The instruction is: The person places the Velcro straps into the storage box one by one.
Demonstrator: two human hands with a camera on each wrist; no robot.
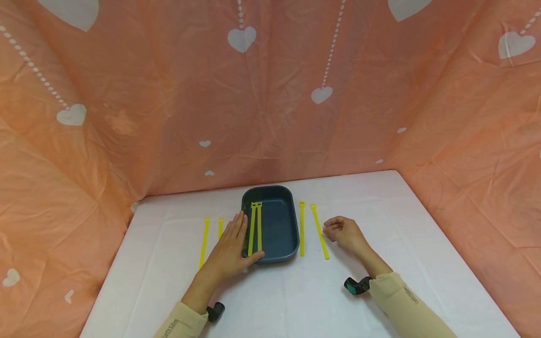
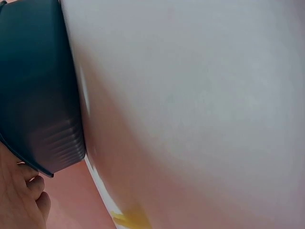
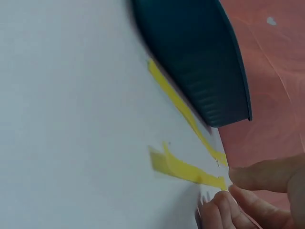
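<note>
My left hand (image 1: 228, 249) rests along the left side of a dark blue tray (image 1: 279, 230), fingers straight, thumb over the near rim. Inside the tray lie two yellow cable ties (image 1: 259, 230) with slotted heads. My right hand (image 1: 344, 233), its fingers loosely bent, is just right of the slanted outer cable tie (image 1: 318, 225). In the right wrist view that tie's near end (image 3: 178, 168) looks slightly raised. Whether the fingertips touch it is unclear. Between it and the tray lies another straight cable tie (image 1: 302, 230).
Left of the tray are two more yellow ties, an outer tie (image 1: 204, 241) and an inner tie (image 1: 220, 225) partly hidden by the left hand. A white cloth (image 1: 287, 300) covers the table. Pink curtains (image 1: 270, 112) with white hearts enclose the back and sides.
</note>
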